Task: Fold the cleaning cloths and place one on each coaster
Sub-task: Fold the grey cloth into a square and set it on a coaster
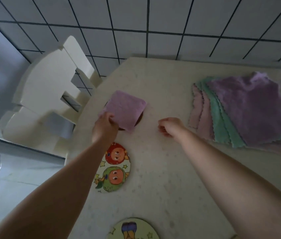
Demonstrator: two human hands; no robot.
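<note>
Head view showed the left hand [104, 125] pinching the near corner of a folded pink cloth [125, 109] lying over a dark coaster [138, 120] — the right hand [169, 126] hovered loosely curled, holding nothing — a stack of unfolded cloths [245, 109] lay further right on the table [170, 169].

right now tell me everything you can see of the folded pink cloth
The folded pink cloth is a fluffy square, microfibre by its look, lying flat on a dark round coaster that peeks out at its right edge. The left hand holds its near left corner. It sits on the pale table, apart from the unfolded stack.
</note>
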